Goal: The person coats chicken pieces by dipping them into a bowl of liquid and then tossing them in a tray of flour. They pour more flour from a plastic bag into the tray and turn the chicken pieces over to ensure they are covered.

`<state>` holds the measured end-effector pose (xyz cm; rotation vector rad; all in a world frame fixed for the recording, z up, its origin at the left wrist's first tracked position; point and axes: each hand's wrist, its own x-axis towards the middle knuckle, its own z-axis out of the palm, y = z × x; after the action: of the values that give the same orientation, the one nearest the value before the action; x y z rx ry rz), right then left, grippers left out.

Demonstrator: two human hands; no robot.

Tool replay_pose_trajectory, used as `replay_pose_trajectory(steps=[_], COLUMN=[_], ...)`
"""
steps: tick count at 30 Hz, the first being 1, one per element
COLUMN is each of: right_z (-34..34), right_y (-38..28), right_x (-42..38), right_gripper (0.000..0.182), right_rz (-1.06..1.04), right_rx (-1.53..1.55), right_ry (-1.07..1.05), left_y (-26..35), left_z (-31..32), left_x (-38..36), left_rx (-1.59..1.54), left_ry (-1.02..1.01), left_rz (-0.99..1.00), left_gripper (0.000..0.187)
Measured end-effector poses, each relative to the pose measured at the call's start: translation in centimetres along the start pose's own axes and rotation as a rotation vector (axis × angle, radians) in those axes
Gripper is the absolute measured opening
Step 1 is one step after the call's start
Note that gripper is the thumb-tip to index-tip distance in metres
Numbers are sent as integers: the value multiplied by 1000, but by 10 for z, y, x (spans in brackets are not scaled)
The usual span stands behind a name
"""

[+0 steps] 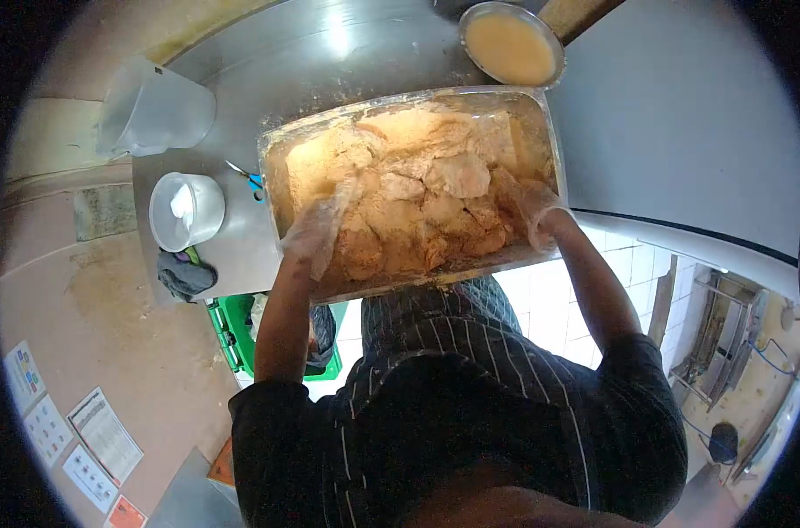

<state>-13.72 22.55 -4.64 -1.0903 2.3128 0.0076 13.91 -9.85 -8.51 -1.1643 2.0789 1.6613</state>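
Observation:
A large metal tray (554, 158) holds orange-tan breading flour (321, 158) with several coated pieces, which look like chicken (462, 176), lying in it. Clear plastic gloves cover both hands. My left hand (319, 227) reaches into the flour at the tray's left side, its fingers buried or blending with the coating. On the opposite side, my right hand (534, 204) dips in beside the coated pieces, and its fingers are also hidden. Whether either hand grips a piece cannot be made out.
A metal bowl of pale orange liquid (510, 48) stands behind the tray. To the left are a white tub (208, 211), blue-handled scissors (256, 183), a translucent container (176, 110) and a grey cloth-like item (187, 275). A green bin (233, 330) stands below the steel table (242, 255).

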Motion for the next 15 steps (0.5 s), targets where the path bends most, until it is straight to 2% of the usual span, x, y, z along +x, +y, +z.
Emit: replay_pose_trajectory(steps=[1,2,4,5,7,8,10,11,13,15], right_z=[-18,5,81,87,91,80,30,11,-17,-71], right_y=[-12,4,49,46,24,9,-29,-42,-69,-101], right_x=[-4,4,20,26,42,46,41,36,8,-33], right_gripper=[64,64,80,80,79,79,83,83,72,74], right_rz=[66,62,-351,-352,-24,-28,341,337,255,273], right_rx=[20,15,476,475,1265,1261,1771,1769,1525,1570], right_ry=[-402,-398,-41,-42,-223,-223,-548,-545,-360,-333], left_y=[4,15,30,31,32,30,34,40,49,46], left_z=[8,16,39,49,67,72,73,69,57,38], left_x=[5,8,17,23,41,48,53,48,29,11], left_rx=[-152,-290,-453,-503,-587,-618,-667,-690,-723,-713], left_ry=[-39,-84,-174,-206,-276,-298,-299,-281,-200,-69], left_rz=[10,22,37,54,98,126,170,188,208,214], left_gripper=[29,29,29,29,29,29,29,29,29,29])
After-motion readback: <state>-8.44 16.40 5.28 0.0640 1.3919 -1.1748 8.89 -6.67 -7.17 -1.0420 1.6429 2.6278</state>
